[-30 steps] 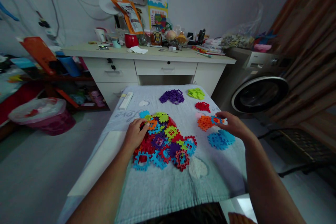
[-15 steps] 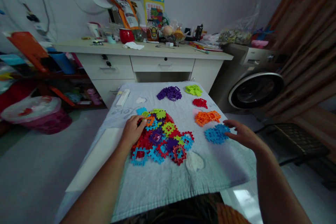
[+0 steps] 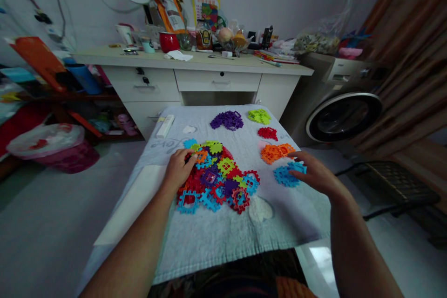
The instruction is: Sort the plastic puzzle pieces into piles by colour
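Note:
My left hand (image 3: 178, 167) rests against the left side of a heap of mixed plastic interlocking blocks (image 3: 210, 177). Its fingers are curled, with thumb and forefinger close by an orange block (image 3: 201, 156); whatever lies between them is hidden. On the right, my right hand (image 3: 314, 172) reaches over a pile of blue blocks (image 3: 284, 176), thumb and fingers apart, fingertips at its right edge. Just beyond lie orange blocks (image 3: 274, 153), then red blocks (image 3: 267, 133) and lime-green blocks (image 3: 259, 115). Purple blocks (image 3: 228, 120) form another pile at the far middle.
A pale cloth (image 3: 223, 242) covers the table. A white box-shaped item (image 3: 165, 126) lies at its far left. Behind stands a cluttered desk (image 3: 216, 84), with a washing machine (image 3: 344, 102) to the right. A lined pink bin (image 3: 56, 151) is at left.
My right hand has shifted left and a little up, further over the blue pile and near the orange one. My left hand stays at the mixed heap. The view has tilted slightly.

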The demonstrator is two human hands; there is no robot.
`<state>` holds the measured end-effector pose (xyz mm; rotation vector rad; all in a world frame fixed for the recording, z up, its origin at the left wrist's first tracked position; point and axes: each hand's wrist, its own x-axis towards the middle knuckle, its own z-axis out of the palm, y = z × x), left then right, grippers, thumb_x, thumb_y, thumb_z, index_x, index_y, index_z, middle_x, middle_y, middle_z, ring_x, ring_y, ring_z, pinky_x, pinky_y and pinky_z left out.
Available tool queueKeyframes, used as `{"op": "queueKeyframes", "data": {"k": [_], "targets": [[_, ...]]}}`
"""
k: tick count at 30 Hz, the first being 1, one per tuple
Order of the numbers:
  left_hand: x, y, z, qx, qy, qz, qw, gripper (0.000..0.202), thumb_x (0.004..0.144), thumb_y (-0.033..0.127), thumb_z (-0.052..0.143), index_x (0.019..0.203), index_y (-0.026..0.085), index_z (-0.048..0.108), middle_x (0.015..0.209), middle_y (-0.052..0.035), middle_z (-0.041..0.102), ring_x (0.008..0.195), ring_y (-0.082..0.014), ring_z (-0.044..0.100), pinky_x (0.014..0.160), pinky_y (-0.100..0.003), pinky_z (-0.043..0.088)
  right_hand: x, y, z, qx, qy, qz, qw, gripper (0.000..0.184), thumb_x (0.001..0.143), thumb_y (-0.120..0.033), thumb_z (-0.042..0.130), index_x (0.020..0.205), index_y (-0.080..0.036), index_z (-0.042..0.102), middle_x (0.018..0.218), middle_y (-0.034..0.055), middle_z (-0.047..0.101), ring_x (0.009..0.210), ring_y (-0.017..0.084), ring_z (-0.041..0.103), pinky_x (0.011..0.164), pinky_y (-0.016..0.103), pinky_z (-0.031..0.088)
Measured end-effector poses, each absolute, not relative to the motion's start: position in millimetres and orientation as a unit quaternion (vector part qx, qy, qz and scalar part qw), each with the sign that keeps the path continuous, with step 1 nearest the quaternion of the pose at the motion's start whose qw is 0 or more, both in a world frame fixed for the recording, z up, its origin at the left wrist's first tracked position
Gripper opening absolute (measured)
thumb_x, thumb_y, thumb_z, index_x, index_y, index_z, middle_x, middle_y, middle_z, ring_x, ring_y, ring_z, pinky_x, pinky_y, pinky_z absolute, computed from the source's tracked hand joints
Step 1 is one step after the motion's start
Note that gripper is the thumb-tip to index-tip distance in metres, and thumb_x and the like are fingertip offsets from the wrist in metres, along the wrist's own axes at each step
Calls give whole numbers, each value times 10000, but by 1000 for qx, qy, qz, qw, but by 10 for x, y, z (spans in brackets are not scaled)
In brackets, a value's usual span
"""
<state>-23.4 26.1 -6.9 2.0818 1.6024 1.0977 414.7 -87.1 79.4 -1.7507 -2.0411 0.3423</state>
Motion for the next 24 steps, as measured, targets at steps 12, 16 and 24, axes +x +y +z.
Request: {"op": "queueKeyframes", "data": {"k": [12, 16, 24], "targets": [[-195, 215, 2, 716, 562, 384, 154, 335, 866, 456, 480, 971, 195, 661, 1015, -83, 657, 997, -242, 600, 940, -399, 462, 3085, -779, 548, -481, -844, 207, 116, 603, 719, -315, 766, 1276, -207, 564, 1269, 122, 551, 1162, 279, 507, 1029, 455, 409], [-192, 217, 7, 713, 565, 385, 154, 317, 864, 447, 485, 964, 203, 662, 1008, -76, 658, 989, -238, 602, 941, -395, 464, 3074, -776, 498, -483, -845, 198, 115, 595, 717, -254, 741, 1283, -213, 562, 1241, 111, 564, 1131, 277, 509, 1012, 449, 406], [-187, 223, 5, 713, 564, 387, 155, 328, 861, 459, 489, 965, 204, 667, 1014, -80, 662, 996, -247, 601, 941, -405, 464, 3113, -789, 569, -477, -841, 217, 131, 549, 704, -157, 665, 1242, -216, 576, 1199, 96, 596, 1116, 264, 537, 1013, 433, 413]]}}
